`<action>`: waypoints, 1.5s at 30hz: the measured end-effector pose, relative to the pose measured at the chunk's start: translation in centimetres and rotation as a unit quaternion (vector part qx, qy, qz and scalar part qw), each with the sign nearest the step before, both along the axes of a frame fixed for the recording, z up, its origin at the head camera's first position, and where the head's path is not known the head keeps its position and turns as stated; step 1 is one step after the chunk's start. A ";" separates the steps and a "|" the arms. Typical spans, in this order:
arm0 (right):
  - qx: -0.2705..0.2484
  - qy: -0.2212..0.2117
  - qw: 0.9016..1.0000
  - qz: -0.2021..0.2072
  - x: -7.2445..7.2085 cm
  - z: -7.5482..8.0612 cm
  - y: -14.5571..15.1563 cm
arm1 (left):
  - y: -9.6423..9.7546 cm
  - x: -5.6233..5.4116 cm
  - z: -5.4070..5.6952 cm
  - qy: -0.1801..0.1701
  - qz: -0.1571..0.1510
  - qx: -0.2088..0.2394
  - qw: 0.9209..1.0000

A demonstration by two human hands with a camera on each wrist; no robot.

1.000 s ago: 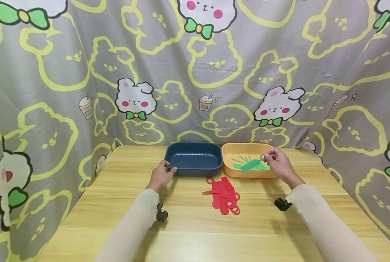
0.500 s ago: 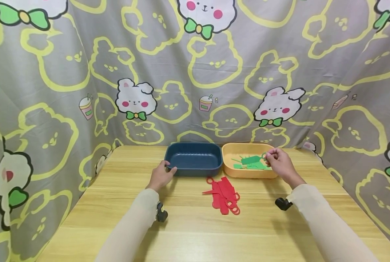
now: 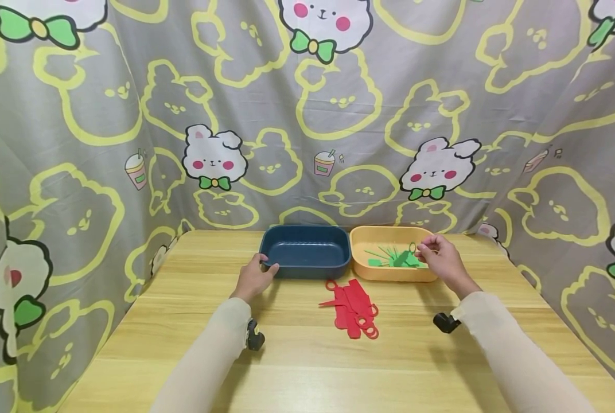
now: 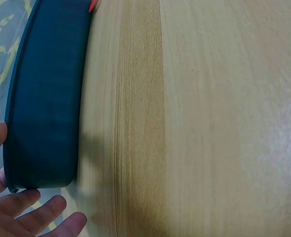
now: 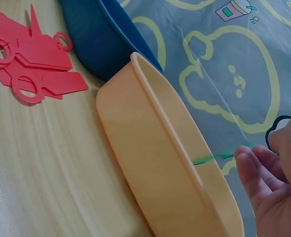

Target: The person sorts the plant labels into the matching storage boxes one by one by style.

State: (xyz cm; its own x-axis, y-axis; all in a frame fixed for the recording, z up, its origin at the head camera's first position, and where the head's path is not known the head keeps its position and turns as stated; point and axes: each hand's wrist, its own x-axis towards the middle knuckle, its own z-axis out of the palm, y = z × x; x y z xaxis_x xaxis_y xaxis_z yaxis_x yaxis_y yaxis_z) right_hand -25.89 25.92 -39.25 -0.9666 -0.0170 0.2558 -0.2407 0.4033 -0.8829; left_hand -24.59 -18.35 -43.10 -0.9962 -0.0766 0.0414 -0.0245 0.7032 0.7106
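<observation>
My left hand holds the left front corner of a dark blue plastic bin. In the left wrist view the thumb lies at the bin's rim and the other fingers are at its end wall. Over the right end of a yellow-orange bin, my right hand pinches a flat green piece with a ring by its ring end. That piece looks thin, edge-on and blurred in the right wrist view. Several light green flat pieces and thin strips lie inside the yellow-orange bin.
In front of the bins, several flat red pieces lie heaped on the wooden table, some with rings and one with a pointed end. The two bins stand side by side near a grey patterned curtain, which hangs behind and at both sides.
The green piece in my right hand swung from slanting to level, then to steep and narrow. The right hand shifted very slightly right. My left hand stayed on the dark blue bin.
</observation>
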 end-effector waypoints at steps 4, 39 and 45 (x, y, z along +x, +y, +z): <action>0.002 -0.006 1.000 0.000 0.0 -0.5 0.0 | 0.0 0.0 -0.1 -0.001 -0.002 0.002 1.000; 0.347 -0.067 0.926 0.135 1.7 -6.1 -9.8 | 0.0 -0.1 0.0 -0.005 0.006 0.004 1.000; 0.331 -0.083 0.932 0.126 1.4 -6.2 -10.5 | -0.1 -0.1 0.0 -0.008 0.006 0.005 1.000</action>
